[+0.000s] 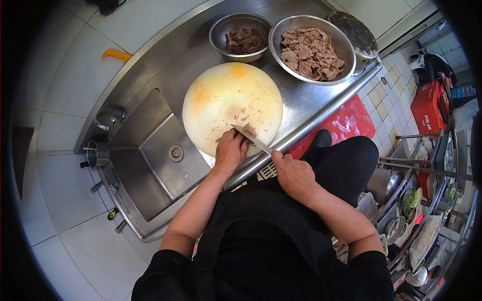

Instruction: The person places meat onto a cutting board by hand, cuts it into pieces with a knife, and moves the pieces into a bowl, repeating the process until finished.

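My right hand (295, 175) is closed round the handle of a knife (257, 142), whose blade reaches left over the round white cutting board (226, 95). At the board's near edge, my left hand (231, 151) has its fingers bent together beside the blade; what they press on is mostly hidden. A small piece of meat (249, 130) lies against the blade's far side, and crumbs are scattered over the board. Behind the board stand a large metal bowl of sliced meat (311, 54) and a smaller perforated bowl with darker meat (243, 41).
Left of the board is a steel sink (150, 150) with a tap (106, 120). A dark round lid (354, 34) is at the counter's right end. A red surface (344, 120) lies beyond the counter edge, and shelves with containers (396, 228) stand right.
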